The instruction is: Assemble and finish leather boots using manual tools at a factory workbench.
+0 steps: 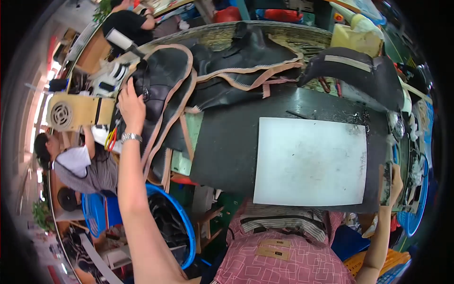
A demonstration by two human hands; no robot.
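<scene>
My left hand [132,108], a metal watch on its wrist, reaches to the far left and lies with fingers stretched out on a black leather piece [163,71]. That piece has a beige toothed edging, and a black strap with a buckle [145,90] sits beside my fingers. More black leather pieces [250,54] with the same edging are heaped along the back. At the right table edge my right hand [397,183] is closed round a flat, narrow block [386,183] with a mottled grey face and a brownish side; its exact kind I cannot make out.
In front of me a white board [312,163] lies on a black mat [222,146], with a thin dark stick [299,115] behind it. A curved black form [350,71] stands back right. A beige machine [78,112] and a blue-rimmed bin [189,227] are left; two people work nearby.
</scene>
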